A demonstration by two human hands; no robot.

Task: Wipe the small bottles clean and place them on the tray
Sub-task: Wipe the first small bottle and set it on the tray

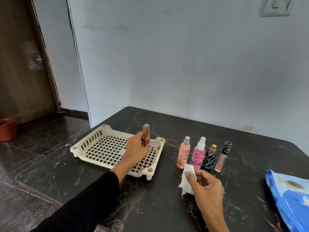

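Nearest, at about five o'clock, the right hand [204, 186] pinches a crumpled white wipe [188, 179] between thumb and curled fingers, the thumbnail painted light blue; its forearm runs out of the bottom edge. At four o'clock a blue wipes packet [291, 196] lies on the dark marble-patterned table [150, 206], cut off by the right and bottom edges; its printing is too blurred to read.

The left arm, in a black sleeve [87, 203], enters from seven o'clock. The left hand [138, 149] is curled round the lower part of one copper-coloured bottle [145, 134], holding it upright over the right side of the tray; the fingers hide the bottle's base, so I cannot tell whether it touches the grid.

The single cream plastic tray [117, 166], with a square-holed floor and slotted walls, sits on the table at about ten o'clock from the wipe.

Just beyond the wipe stand four small bottles in a row, upright and close together: a peach spray bottle [183, 155] with a clear cap, a pink spray bottle [198, 154] whose label cannot be read, a black bottle [209, 160] with a gold cap, and a slim clear tube [223, 156] with a dark top. The wipe covers the feet of the first two.

Farthest, at nine o'clock on the floor, a red-brown pot [7, 129] is cut by the left edge.
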